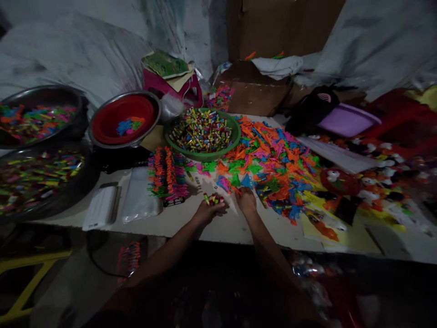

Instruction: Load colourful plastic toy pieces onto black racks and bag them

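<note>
In my left hand (204,213), curled closed over the table, is a bunch of small labelled tubes (213,199), yellow-green and dark red, their ends poking up past the fingers. My right hand (246,199) is beside it, fingers bent down and closed on a small orange plastic piece (235,188) at the near edge of a loose pile. Bright orange, green, blue and pink plastic toy pieces (269,150) make up that pile; their exact shape is hard to make out. Beyond my hands, a green basin (168,145) holds many similar tubes (201,130).
Left of my hands are stacked rows of coloured pieces (167,173), clear plastic bags (140,196) and a white box-shaped device (100,207). Metal basins (89,136) stand farther left. Cardboard boxes (256,89) are behind; a purple tray (350,119) and small figures lie right.
</note>
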{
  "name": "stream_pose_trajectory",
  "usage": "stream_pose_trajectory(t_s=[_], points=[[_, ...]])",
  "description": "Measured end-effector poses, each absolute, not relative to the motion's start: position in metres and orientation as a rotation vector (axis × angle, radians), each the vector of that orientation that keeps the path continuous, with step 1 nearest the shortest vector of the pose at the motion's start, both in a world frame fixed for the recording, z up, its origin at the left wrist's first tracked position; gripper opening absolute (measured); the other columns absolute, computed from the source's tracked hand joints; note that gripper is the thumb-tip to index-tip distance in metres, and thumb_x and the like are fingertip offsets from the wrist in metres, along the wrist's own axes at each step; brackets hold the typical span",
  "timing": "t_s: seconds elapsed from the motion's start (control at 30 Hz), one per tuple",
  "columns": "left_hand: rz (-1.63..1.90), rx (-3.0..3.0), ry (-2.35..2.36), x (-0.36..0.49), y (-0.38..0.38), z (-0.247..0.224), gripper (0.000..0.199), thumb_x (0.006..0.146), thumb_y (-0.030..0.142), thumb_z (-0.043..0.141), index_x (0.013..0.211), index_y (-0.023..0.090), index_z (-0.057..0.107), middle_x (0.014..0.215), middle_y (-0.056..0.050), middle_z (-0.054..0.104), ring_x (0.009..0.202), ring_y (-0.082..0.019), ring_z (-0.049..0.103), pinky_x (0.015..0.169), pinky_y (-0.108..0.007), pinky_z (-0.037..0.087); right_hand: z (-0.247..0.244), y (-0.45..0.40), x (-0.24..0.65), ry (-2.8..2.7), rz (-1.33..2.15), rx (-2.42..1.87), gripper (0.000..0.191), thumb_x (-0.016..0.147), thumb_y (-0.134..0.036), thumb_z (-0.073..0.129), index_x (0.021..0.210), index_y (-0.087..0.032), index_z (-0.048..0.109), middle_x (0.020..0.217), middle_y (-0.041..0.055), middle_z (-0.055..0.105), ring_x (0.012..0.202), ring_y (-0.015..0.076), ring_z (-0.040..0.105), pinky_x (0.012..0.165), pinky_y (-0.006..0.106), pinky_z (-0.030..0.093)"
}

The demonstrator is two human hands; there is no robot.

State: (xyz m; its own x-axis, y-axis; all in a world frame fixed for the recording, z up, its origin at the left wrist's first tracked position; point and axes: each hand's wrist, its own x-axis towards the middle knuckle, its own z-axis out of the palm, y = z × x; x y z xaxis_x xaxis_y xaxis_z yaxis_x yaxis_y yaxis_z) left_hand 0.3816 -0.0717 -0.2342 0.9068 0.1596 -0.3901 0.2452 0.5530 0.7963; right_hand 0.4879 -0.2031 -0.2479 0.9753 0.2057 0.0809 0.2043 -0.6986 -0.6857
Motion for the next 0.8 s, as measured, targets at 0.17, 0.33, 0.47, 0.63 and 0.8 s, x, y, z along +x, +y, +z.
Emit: stream_pose_trajectory(t_s=[0.17,0.33,0.47,0.63,0.8], points=[[0.076,1.101,0.492,0.372,-0.068,-0.214,0.040,0.051,0.033,0.077,0.079,0.013,0.056,0.061,0.002,0.057,0.049,-0.009,0.054,0.041,-0.018,0.039,-0.226,-0.190,0.465,-0.074,0.172,-1.649,0.027,0.075,-0.045,0.047,0.071,-0.018,0.053,0.065,0.0020,0.058,0.060,0.0155,0.055,0.060,0.029,0.045],[0.133,1.088,0.459,0.370,-0.080,-0.195,0.046,0.048,0.034,0.078,0.084,0.014,0.057,0.067,0.002,0.060,0.054,-0.009,0.056,0.048,-0.019,0.043,-0.202,-0.169,0.425,-0.024,0.215,-1.173,0.023,0.073,-0.040,0.056,0.079,-0.018,0.055,0.076,0.0020,0.063,0.071,0.0144,0.059,0.071,0.029,0.046],[0.092,1.084,0.436,0.370,-0.085,-0.192,0.048,0.050,0.037,0.077,0.087,0.014,0.056,0.073,0.000,0.062,0.052,-0.010,0.057,0.043,-0.019,0.041,-0.196,-0.167,0.419,0.001,0.186,-1.118,0.023,0.073,-0.040,0.056,0.080,-0.018,0.055,0.076,0.0016,0.064,0.071,0.0143,0.060,0.071,0.030,0.047],[0.051,1.156,0.402,0.367,-0.081,-0.191,0.051,0.055,0.041,0.073,0.094,0.013,0.053,0.072,-0.003,0.064,0.050,-0.013,0.059,0.038,-0.019,0.039,-0.195,-0.169,0.419,0.000,0.250,-1.144,0.025,0.075,-0.043,0.053,0.079,-0.019,0.053,0.074,0.0018,0.064,0.068,0.0154,0.061,0.059,0.027,0.048],[0.180,1.286,0.407,0.365,-0.084,-0.193,0.036,0.053,0.035,0.073,0.079,0.014,0.057,0.064,0.000,0.062,0.049,-0.010,0.055,0.044,-0.020,0.041,-0.200,-0.167,0.411,-0.077,0.162,-1.221,0.022,0.078,-0.043,0.051,0.079,-0.020,0.050,0.074,0.0013,0.065,0.064,0.0142,0.060,0.055,0.025,0.047]])
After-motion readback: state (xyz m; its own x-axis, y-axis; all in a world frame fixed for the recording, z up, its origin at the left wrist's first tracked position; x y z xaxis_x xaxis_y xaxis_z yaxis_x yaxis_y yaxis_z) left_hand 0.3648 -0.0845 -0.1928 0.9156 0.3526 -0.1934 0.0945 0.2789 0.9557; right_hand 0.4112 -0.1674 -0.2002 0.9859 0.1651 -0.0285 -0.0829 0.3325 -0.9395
